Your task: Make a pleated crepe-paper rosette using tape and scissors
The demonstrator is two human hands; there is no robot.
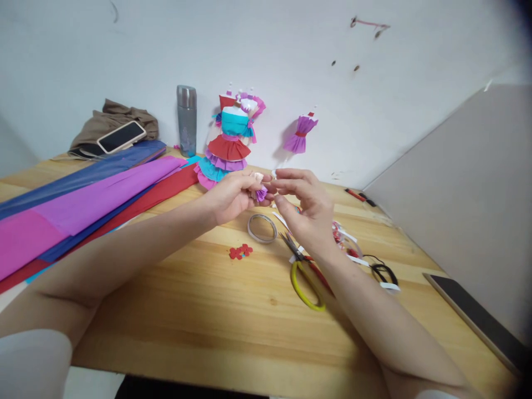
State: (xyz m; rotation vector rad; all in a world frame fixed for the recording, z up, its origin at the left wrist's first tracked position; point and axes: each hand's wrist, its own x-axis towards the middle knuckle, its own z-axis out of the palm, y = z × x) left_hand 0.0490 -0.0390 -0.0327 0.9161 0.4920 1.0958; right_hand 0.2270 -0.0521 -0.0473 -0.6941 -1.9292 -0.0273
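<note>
Between the thumb and fingers of my left hand [235,197] is a small gathered piece of crepe paper [261,193], purple and pale pink. My right hand [305,205] hovers just beside it, fingers spread and curved, with nothing I can make out held in them. Below the hands lie a roll of clear tape [262,228] and a cluster of red paper flowers [241,252]. Scissors [306,282] with yellow and red handles rest under my right forearm. Small paper dresses [230,141] on forms stand behind my hands.
Crepe paper sheets [95,199] cover the left side. A bottle [187,121] and a phone [122,137] on brown cloth stand behind. A purple paper dress [302,133] is at the wall. Black cord [384,272] and a dark tablet [477,321] lie right.
</note>
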